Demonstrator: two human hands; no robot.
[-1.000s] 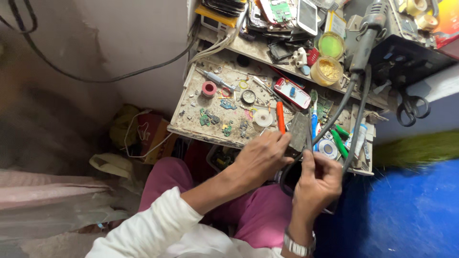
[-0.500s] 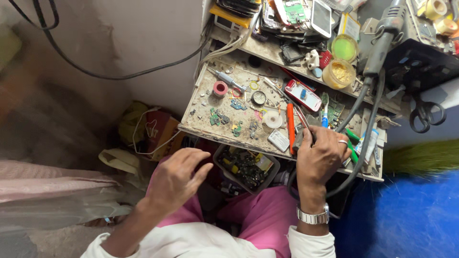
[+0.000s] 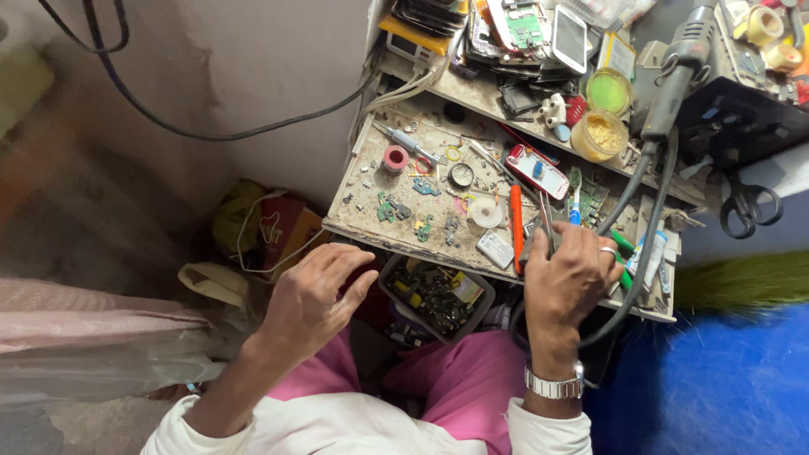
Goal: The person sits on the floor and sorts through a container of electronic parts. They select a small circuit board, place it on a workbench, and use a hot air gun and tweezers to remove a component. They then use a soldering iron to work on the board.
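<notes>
Two hands are at work, and they are doing different things. The right hand [image 3: 569, 271] is closed in a loose fist at the front edge of the counter [image 3: 364, 211], just below the red phone [image 3: 537, 171]. It grips what look like thin metal tweezers [image 3: 546, 222], whose tips stick up out of the fist toward the phone. The left hand [image 3: 316, 295] holds nothing. It is open with the fingers spread and hangs over the lap, well down and to the left of the phone, clear of the counter's edge.

Between the two hands, straight below the phone and under the counter's lip, is a dark tray of small parts [image 3: 434, 295]. An orange-handled tool [image 3: 516, 226] lies just below the phone, touching or almost touching the right hand's knuckles. A white tape roll [image 3: 486, 212] lies a little to the phone's lower left, and a pink tape roll [image 3: 394, 158] sits farther left. A thick black hose [image 3: 642, 244] runs down to the right of the phone and past the fist. Scissors [image 3: 742, 206] hang far off on that side.

As I read it, the tool is already in hand and the free hand is between grasps. Any small piece would need those tweezer tips turned down and the open hand brought in to steady it.
</notes>
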